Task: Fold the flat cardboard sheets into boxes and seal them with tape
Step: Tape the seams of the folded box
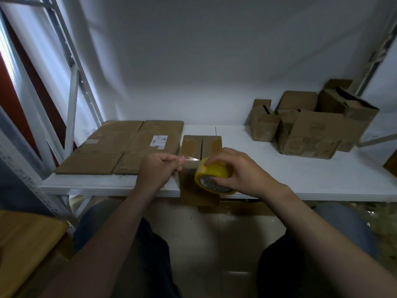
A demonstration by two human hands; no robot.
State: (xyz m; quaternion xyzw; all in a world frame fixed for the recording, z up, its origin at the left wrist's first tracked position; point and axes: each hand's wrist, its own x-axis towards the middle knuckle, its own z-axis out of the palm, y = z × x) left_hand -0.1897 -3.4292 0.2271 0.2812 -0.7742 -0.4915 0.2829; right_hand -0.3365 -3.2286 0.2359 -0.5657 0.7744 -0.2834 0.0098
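On the white counter [300,179] in front of you, the flat cardboard sheets [120,147] lie at the left, and a cluster of made-up boxes [311,130] sits well apart at the back right. Between them, at the front edge, stands the small box [200,145] you are working on, its top flaps folded shut and meeting along a centre seam. Your right hand [238,168] is wrapped round the yellow tape roll [214,175], just above the near part of that box. Your left hand [159,166] pinches the free end of a clear tape strip [190,160], stretched taut between hand and roll.

You look to be at the sealing step for this box. Next, the strip probably needs lowering onto the flaps so that it covers the seam, pressed flat without creases, then severed from the roll.
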